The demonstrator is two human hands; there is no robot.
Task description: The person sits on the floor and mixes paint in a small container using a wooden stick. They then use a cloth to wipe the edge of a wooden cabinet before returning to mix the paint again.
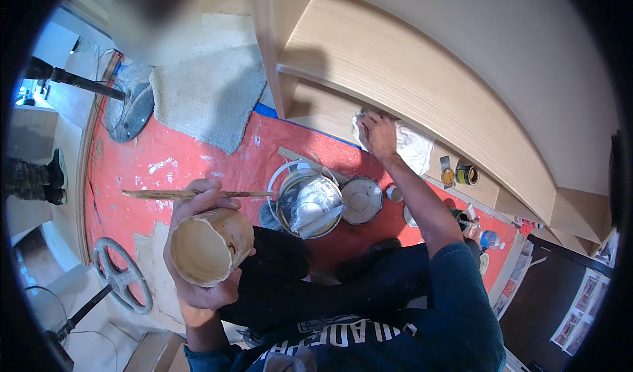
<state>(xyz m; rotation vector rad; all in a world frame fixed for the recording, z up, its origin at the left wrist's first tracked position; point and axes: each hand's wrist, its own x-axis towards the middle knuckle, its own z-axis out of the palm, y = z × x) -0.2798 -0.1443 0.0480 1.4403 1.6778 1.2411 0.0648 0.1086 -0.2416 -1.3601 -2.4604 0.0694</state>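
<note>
My left hand (pixel 204 279) grips a tan, paint-stained cup (pixel 212 247) with a pale liquid inside, and also holds a thin wooden stick or brush handle (pixel 151 194) crosswise between its fingers. My right hand (pixel 380 134) reaches to the lowest wooden shelf, its curled fingers on a bunched white cloth (pixel 412 149). Between my hands, a bucket (pixel 285 207) with white crumpled material in it stands beside a round white lidded can (pixel 361 200) on the red floor covering (pixel 158 154). A small open can (pixel 467 174) and a putty knife (pixel 447 176) lie right of the cloth.
Wooden shelving (pixel 389 55) spans the upper right. At left are a pale mat (pixel 204 95), two stands on round bases (pixel 128 111) and what look like another person's dark-clad legs (pixel 33 177). A water bottle (pixel 489 239) lies at right, near papers (pixel 579 311).
</note>
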